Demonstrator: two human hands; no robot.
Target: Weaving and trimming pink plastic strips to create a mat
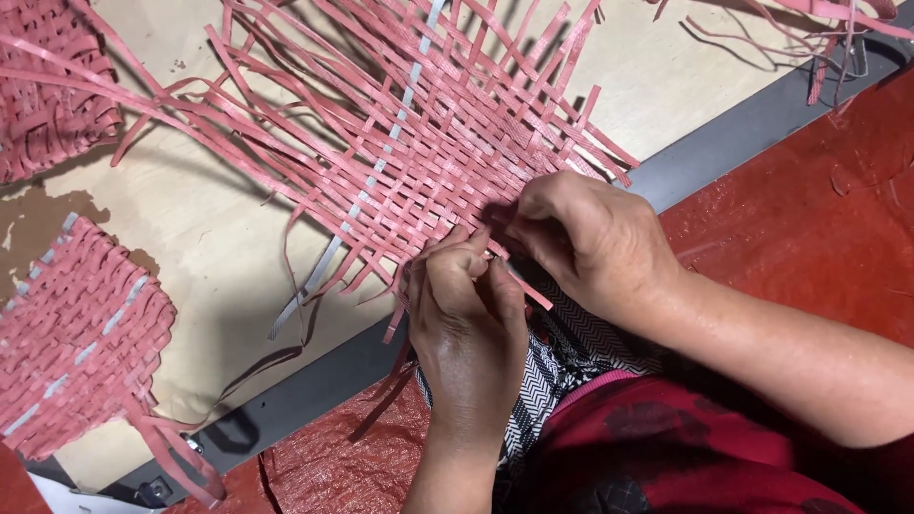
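Both hands pinch at the near corner of a half-woven mat of pink plastic strips (447, 143), which lies flat on a pale board (219, 238) just ahead of the person. Left hand (466, 324) comes up from below with its fingers curled shut, thumb and forefinger closed narrowly on the end of one pink strip (519, 281) at the mat's edge. Right hand (590, 243) reaches in from the right with its back to the camera; its fingertips press down together on the woven edge just beside the left hand, the two hands touching or nearly so. Whether the right fingers actually clasp a strip or only hold the weave down, I cannot tell, since the knuckles hide them

One grey strip (381, 162) runs through the mat from the top of the view down to its lower left edge, standing out among the pink. Loose strip ends fan out from every side of the weave, some trailing over the board's dark grey rim (724, 143). Two other woven pink pieces lie well apart from the hands: one at the far left (76, 333) with grey strips in it, and one at the upper left corner (43, 86). Beyond the board's rim, a red woven sheet (819, 228) covers the ground. A black-and-white patterned cloth (562, 366) and a dark red garment (666, 447) show beneath the forearms
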